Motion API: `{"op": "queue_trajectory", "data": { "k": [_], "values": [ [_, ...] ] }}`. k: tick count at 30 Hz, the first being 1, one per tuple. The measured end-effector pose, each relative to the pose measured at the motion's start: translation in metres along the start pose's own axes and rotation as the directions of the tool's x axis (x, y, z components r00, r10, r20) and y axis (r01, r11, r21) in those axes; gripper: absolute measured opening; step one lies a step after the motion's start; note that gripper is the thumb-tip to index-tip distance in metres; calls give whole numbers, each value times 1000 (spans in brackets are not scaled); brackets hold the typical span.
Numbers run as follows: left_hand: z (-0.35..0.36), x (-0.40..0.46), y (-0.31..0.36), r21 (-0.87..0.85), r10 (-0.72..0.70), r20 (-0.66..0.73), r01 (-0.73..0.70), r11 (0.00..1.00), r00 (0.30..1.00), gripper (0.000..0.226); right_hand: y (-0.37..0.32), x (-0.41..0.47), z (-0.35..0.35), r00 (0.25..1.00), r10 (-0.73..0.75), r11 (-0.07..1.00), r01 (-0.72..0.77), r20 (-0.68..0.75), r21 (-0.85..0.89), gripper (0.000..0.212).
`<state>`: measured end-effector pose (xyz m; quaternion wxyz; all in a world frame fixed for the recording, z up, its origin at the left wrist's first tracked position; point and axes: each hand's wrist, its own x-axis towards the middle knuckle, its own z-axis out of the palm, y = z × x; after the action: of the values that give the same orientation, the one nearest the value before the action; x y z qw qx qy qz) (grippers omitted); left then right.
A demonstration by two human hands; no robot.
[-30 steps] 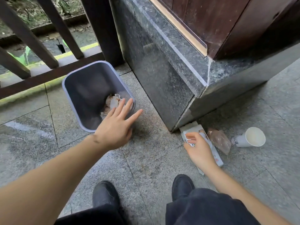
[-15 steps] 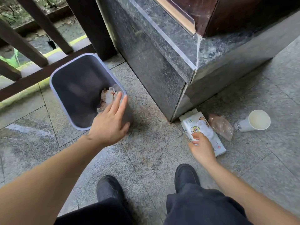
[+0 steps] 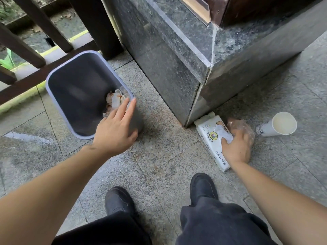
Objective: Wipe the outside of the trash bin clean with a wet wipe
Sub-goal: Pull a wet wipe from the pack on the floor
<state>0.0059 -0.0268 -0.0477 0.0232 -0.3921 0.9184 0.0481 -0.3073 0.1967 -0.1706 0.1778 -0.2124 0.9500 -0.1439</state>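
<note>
Trash bin upright on floor by railing, crumpled paper inside. Left hand draped over near rim, fingers loosely extended. Wet wipe pack at stone plinth corner; right hand on it, fingertips pinching wipe at opening. Paper cup lying far right.

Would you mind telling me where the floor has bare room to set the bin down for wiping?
The widest bare patch is the paving between the trash bin, the stone plinth corner and the shoes. More bare floor lies left of the bin, below the railing. It is crowded at the plinth's foot: wipe pack, plastic bag and paper cup sit close together.
</note>
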Motion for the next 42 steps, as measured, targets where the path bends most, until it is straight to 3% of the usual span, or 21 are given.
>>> {"op": "queue_trajectory", "data": {
  "k": [2,5,7,16,19,22,24,26,29,31,35,38,42],
  "values": [
    [0,0,0,7,6,0,-6,1000,1000,102,-1,4,-1,999,8,1000,-9,46,21,47],
    [0,0,1,13,1,-9,-1,1000,1000,102,-7,5,1,980,37,963,-88,198,255,27],
    [1,0,2,13,2,-13,-2,1000,1000,102,-10,6,2,969,55,941,-131,241,311,35],
    [-1,0,3,19,-1,-6,1,1000,1000,102,-21,0,-2,987,66,986,-87,143,145,41],
    [0,0,2,21,-7,-3,7,1000,1000,102,-30,-5,-4,987,90,883,-141,133,448,28],
    [0,0,3,23,-14,3,14,1000,1000,103,-40,-14,-3,984,148,812,-178,98,556,23],
    [-1,0,4,24,-17,6,17,1000,1000,104,-41,-18,-1,965,216,807,-263,150,529,31],
    [-1,0,4,33,-23,8,22,999,1000,105,-38,-19,-1,918,264,799,-380,297,465,41],
    [1,0,4,45,-35,-14,36,998,999,105,-35,-18,-5,867,267,817,-435,420,379,37],
    [2,1,5,48,-38,-28,40,998,999,103,-34,-16,-12,890,237,837,-391,390,382,25],
    [2,1,5,47,-33,-39,35,998,999,103,-37,-15,-31,956,144,925,-222,255,308,27],
    [1,0,6,41,-39,-40,40,998,998,103,-39,-17,-44,984,84,993,-96,156,73,19],
    [1,0,8,36,-54,-40,56,998,998,101,-39,-12,-63,943,75,986,-21,325,-168,22]
  ]
}}
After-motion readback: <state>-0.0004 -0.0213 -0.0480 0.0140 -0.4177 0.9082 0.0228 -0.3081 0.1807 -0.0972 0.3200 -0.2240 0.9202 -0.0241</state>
